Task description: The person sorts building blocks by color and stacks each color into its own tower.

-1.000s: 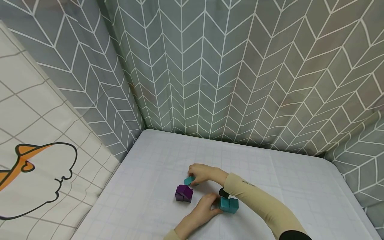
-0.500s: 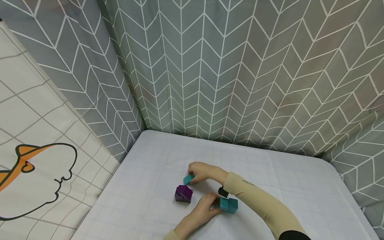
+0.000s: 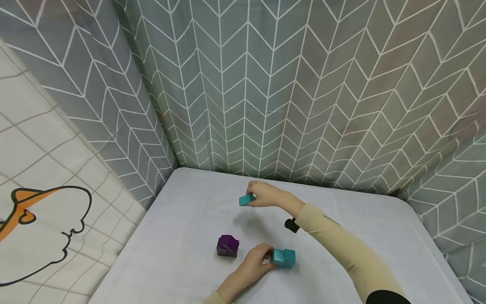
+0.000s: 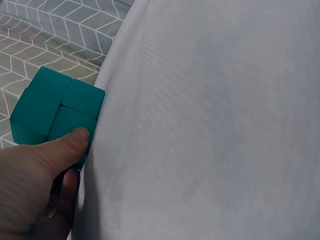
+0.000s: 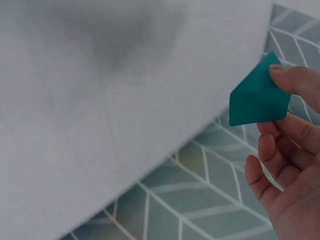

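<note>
My right hand (image 3: 264,194) is raised over the far part of the table, pinching a teal block (image 3: 246,199) between thumb and fingers. In the right wrist view this teal block (image 5: 257,95) has a slanted side and a pointed corner. Low on the table, my left hand (image 3: 253,266) grips the left end of a teal block cluster (image 3: 284,258). Seen from the left wrist, the cluster (image 4: 60,105) is several teal pieces set tightly together, with the thumb (image 4: 75,142) pressed on one face. A purple block shape (image 3: 228,246) with a peaked top stands left of the left hand.
A white cloth covers the table (image 3: 182,219). Behind it hangs a grey curtain (image 3: 235,93) with white chevron lines, close to the table's far edge. A white grid-patterned cloth (image 3: 57,156) with a cartoon drawing hangs at the left.
My right hand has lifted the teal block off the table beside the purple shape and moved it up and away. The left hand keeps its grip on the cluster; the head view shifts slightly.
</note>
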The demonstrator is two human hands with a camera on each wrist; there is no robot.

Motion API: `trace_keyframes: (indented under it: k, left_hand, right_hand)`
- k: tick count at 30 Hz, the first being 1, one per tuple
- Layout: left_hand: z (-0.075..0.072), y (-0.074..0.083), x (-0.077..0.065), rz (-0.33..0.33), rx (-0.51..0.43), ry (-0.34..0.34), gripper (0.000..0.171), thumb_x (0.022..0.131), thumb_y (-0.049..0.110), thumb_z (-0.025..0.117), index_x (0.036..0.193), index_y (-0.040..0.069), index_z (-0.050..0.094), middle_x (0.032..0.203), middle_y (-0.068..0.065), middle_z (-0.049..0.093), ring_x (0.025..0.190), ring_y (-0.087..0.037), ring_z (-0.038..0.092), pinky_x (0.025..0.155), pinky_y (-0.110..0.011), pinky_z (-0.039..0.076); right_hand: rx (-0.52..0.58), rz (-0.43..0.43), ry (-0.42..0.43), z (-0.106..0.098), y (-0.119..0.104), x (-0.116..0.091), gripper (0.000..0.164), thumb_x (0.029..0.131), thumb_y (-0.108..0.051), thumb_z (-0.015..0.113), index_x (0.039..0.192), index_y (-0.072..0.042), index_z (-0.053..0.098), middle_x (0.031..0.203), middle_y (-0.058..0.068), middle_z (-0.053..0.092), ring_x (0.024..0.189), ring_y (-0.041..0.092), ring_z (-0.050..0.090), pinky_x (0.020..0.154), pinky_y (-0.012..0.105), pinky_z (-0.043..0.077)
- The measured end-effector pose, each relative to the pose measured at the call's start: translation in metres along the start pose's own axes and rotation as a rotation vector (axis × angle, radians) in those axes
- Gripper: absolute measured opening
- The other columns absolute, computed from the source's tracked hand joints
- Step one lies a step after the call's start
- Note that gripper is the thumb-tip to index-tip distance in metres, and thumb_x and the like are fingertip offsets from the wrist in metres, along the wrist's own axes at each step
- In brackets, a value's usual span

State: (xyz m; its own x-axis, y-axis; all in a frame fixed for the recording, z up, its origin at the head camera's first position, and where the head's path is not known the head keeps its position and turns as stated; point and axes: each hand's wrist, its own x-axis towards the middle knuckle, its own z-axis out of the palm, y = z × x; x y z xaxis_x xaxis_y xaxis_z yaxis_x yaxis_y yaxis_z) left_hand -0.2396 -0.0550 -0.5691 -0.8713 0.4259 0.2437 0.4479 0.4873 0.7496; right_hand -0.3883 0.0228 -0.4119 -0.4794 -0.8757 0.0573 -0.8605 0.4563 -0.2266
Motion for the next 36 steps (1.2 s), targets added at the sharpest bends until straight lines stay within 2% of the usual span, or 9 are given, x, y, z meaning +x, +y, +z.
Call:
trace_keyframes:
  k: [7,14,22,28,36]
  left_hand:
    - [0.001,-0.004,-0.003,0.054,0.036,0.053,0.036,0.072,0.015,0.073,0.102,0.005,0.056,0.094,0.001,0.058,0.082,-0.001,0.052,0.071,-0.012,0.044]
    - [0.0,-0.008,-0.005,0.04,0.028,0.043,0.035,0.073,0.015,0.072,0.102,0.005,0.056,0.094,0.001,0.058,0.082,-0.003,0.053,0.07,-0.014,0.045]
    - [0.0,-0.006,-0.002,0.08,0.044,0.069,0.035,0.074,0.016,0.072,0.102,0.004,0.056,0.094,-0.002,0.059,0.082,-0.005,0.053,0.071,-0.015,0.046]
    - [0.0,-0.001,-0.001,0.076,0.058,0.05,0.036,0.075,0.019,0.071,0.104,0.005,0.055,0.096,-0.002,0.059,0.085,-0.006,0.054,0.072,-0.017,0.046]
    - [0.0,0.001,0.0,0.102,0.087,0.054,0.036,0.076,0.021,0.07,0.105,0.006,0.055,0.095,-0.001,0.059,0.084,-0.008,0.054,0.072,-0.019,0.046]
  right_hand:
    - [-0.011,0.073,0.1,-0.037,-0.003,-0.035,0.028,0.077,-0.022,0.069,0.097,-0.004,0.062,0.089,0.002,0.053,0.079,0.016,0.053,0.068,0.024,0.044]
    - [0.02,0.062,0.141,-0.046,-0.014,-0.074,0.027,0.077,-0.02,0.069,0.097,-0.004,0.061,0.091,0.001,0.051,0.079,0.016,0.052,0.066,0.023,0.045]
    - [0.053,0.043,0.148,-0.027,-0.024,-0.113,0.026,0.076,-0.02,0.069,0.096,-0.005,0.061,0.09,-0.001,0.053,0.078,0.011,0.053,0.068,0.02,0.046]
    - [0.076,0.069,0.141,-0.01,-0.031,-0.136,0.026,0.077,-0.021,0.068,0.096,-0.005,0.061,0.09,-0.002,0.052,0.077,0.013,0.053,0.067,0.019,0.046]
    - [0.103,0.089,0.097,0.011,-0.04,-0.152,0.026,0.078,-0.023,0.068,0.096,-0.005,0.062,0.089,-0.002,0.052,0.077,0.009,0.05,0.068,0.018,0.045]
